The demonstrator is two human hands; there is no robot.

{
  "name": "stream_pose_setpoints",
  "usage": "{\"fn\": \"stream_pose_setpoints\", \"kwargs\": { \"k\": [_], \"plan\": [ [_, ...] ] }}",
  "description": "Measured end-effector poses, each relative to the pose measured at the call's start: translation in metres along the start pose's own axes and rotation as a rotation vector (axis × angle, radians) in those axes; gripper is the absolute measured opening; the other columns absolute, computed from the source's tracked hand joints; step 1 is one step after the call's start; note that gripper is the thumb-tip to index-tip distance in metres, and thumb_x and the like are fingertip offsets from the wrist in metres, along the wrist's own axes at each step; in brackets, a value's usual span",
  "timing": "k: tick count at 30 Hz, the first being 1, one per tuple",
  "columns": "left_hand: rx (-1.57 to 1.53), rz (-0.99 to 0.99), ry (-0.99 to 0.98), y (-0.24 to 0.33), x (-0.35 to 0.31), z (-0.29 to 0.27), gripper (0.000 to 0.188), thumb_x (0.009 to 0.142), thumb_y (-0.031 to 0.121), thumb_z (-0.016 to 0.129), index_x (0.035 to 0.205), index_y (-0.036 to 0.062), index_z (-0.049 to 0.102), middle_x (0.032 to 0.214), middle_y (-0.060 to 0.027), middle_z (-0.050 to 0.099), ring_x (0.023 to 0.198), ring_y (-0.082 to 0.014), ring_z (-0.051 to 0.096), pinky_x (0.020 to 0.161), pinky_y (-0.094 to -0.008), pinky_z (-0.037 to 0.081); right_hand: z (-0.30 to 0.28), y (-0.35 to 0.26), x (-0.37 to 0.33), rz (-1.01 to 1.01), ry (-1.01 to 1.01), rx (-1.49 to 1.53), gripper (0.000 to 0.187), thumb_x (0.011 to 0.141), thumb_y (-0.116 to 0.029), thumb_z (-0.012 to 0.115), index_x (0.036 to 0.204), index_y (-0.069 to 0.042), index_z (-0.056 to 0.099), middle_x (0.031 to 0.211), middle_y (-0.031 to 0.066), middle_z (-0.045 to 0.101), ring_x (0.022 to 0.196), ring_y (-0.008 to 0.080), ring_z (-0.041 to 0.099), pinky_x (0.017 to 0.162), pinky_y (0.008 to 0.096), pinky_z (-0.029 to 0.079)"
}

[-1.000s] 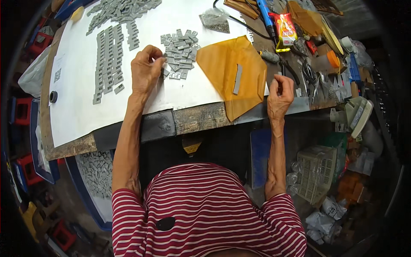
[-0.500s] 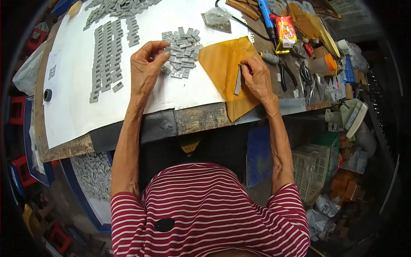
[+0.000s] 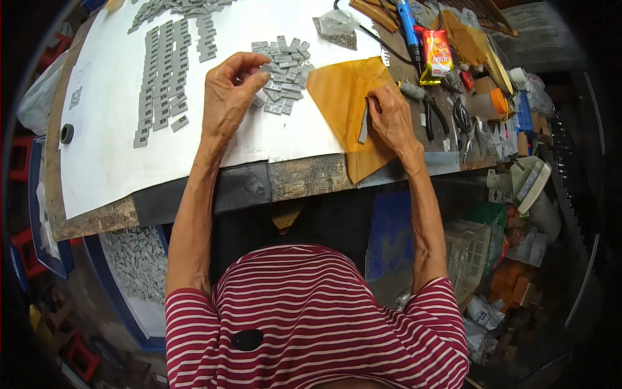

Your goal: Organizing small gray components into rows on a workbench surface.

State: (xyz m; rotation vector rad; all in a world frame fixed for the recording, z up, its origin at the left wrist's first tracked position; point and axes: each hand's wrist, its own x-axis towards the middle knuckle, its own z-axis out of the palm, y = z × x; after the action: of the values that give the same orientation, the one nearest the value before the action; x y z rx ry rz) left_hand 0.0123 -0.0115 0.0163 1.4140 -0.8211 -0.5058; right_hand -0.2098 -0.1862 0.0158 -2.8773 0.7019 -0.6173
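Observation:
My left hand (image 3: 230,97) is at the left edge of a loose heap of small flat grey pieces (image 3: 285,81), its thumb and forefinger nearly together. Whatever is between those fingertips blends with the heap behind and cannot be made out. On the right, my right hand (image 3: 392,117) pinches the upper end of a thin, narrow grey strip (image 3: 363,127). That strip hangs or lies slantwise over a sheet of brown translucent paper (image 3: 334,87), which overlaps the table's front edge.
Overlapping rows of grey pieces (image 3: 155,78) lie on white paper (image 3: 103,175) at left, near a black ring (image 3: 67,133). Black-handled pliers (image 3: 437,120), a blue tool (image 3: 408,26) and a red-yellow packet (image 3: 436,55) lie at right. Below left is a blue tray (image 3: 120,285) of grey pieces.
The whole view has shifted slightly, the table moving up and to the right at its middle. My left thumb and forefinger have risen a little beside the heap; my right hand keeps its grip on the strip.

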Motion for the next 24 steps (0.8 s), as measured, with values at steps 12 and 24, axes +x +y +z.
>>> {"fn": "stream_pose_setpoints", "kwargs": {
  "k": [12, 24],
  "plan": [
    [-0.008, 0.006, -0.026, -0.0012, -0.0009, 0.0006, 0.016, 0.075, 0.007, 0.061, 0.090, 0.0043, 0.064, 0.073, -0.0007, 0.058, 0.063, -0.0050, 0.049, 0.060, -0.0181, 0.044, -0.0047, 0.0063, 0.0044, -0.014, -0.093, -0.016, 0.007, 0.078, -0.003, 0.055, 0.083, 0.001, 0.053, 0.076, 0.0163, 0.054, 0.072, 0.0342, 0.055, 0.062, 0.0385, 0.043],
    [-0.007, 0.032, -0.052, -0.0031, 0.0002, 0.0008, 0.017, 0.075, 0.009, 0.061, 0.091, 0.0036, 0.064, 0.074, -0.0015, 0.060, 0.062, -0.0053, 0.050, 0.060, -0.0187, 0.045, -0.0059, 0.0097, 0.0067, -0.052, -0.132, -0.018, 0.009, 0.077, -0.003, 0.055, 0.085, 0.001, 0.052, 0.076, 0.0172, 0.055, 0.073, 0.0349, 0.056, 0.062, 0.0394, 0.044]
  ]
}}
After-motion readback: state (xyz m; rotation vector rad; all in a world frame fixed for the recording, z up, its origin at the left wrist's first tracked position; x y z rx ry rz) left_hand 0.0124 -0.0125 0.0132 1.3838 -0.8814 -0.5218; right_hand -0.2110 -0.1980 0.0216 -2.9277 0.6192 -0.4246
